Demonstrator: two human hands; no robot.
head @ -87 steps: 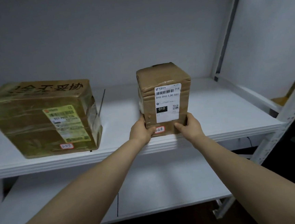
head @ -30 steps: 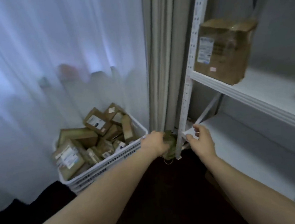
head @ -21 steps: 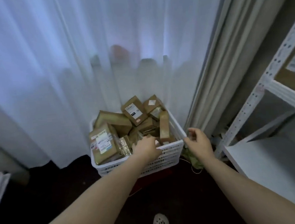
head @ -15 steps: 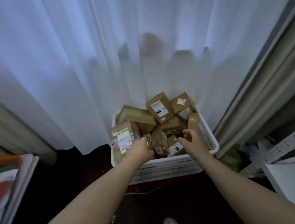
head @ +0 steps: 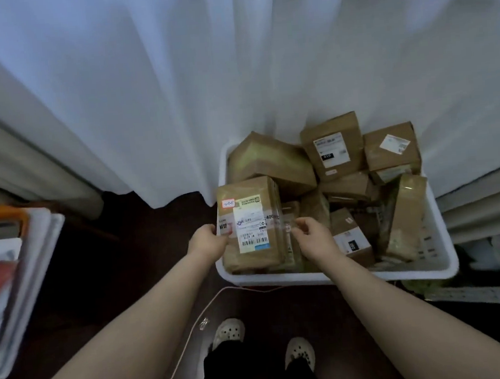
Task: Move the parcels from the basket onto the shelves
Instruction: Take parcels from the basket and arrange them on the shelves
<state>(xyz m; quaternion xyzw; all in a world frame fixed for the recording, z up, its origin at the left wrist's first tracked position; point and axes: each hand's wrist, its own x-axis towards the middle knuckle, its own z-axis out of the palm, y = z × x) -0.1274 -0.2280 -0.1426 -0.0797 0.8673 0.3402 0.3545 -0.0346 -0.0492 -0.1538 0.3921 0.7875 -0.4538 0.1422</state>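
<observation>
Home-like room used as parcel store: sheer curtain (head: 232, 70), dark floor (head: 113, 261), basket (head: 416, 271) of labelled parcels (head: 333, 148).

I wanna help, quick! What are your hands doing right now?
Left hand: grips the labelled parcel by its left edge.
Right hand: curled at the parcel's right edge; grip cannot be told.

Brown parcels (head: 333, 151) lie jumbled in the white basket (head: 416, 271), a tall labelled parcel (head: 249, 234) upright in its near-left corner.
</observation>
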